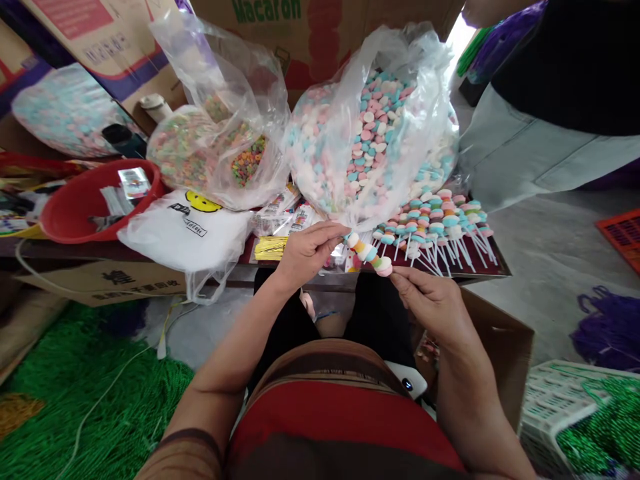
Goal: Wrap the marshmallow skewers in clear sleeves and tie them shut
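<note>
Between my two hands is a candy skewer [371,255], a row of pastel pink, white, blue, orange and green sweets. My left hand [313,250] pinches its upper left end, at a small blue piece. At the lower right end, my right hand [430,297] grips with thumb and fingers, beside a pink sweet; the stick there is mostly hidden. Just beyond lies a pile of finished candy skewers [440,223], white sticks pointing toward me. A big clear bag of pastel sweets [373,133] stands behind, and a bag of small ring candies [247,160] is left of it.
A red basin [75,213] and a white plastic bag [185,233] sit on the left of the table. Yellow twist ties [270,248] lie near the front edge. An open cardboard box [500,333] is at my right. Another person [560,120] stands at upper right.
</note>
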Action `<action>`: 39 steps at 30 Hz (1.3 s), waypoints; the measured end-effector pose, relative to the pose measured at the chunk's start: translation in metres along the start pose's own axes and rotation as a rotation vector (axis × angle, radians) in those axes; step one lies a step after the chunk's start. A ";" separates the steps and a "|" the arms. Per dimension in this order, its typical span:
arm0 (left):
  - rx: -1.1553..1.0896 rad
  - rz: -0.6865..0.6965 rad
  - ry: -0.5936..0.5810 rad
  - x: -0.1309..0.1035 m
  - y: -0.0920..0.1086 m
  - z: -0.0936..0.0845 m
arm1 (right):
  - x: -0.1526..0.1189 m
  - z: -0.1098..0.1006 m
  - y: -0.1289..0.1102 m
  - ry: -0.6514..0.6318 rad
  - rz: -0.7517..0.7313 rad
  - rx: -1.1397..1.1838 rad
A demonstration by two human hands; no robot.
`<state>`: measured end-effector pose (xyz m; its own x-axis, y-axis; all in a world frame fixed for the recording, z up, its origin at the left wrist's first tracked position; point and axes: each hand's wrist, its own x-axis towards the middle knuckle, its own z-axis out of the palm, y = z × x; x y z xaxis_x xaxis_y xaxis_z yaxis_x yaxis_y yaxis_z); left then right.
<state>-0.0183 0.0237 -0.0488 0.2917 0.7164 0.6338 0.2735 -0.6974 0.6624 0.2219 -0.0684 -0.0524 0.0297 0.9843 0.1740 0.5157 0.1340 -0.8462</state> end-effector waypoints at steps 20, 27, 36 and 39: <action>-0.890 -0.727 0.322 0.002 0.011 0.018 | -0.001 0.022 -0.004 0.074 0.035 0.257; -0.691 -0.613 0.248 -0.003 0.001 0.013 | 0.000 0.024 -0.003 0.067 0.050 0.253; -0.276 -0.293 0.153 -0.010 -0.003 0.013 | -0.003 0.025 -0.010 0.045 0.110 0.246; -0.164 -0.182 0.201 -0.013 0.000 0.018 | -0.005 0.030 -0.018 0.034 0.162 0.278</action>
<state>-0.0056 0.0137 -0.0639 0.0603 0.8304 0.5539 0.1483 -0.5562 0.8177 0.1864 -0.0724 -0.0531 0.1237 0.9916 0.0384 0.2488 0.0064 -0.9685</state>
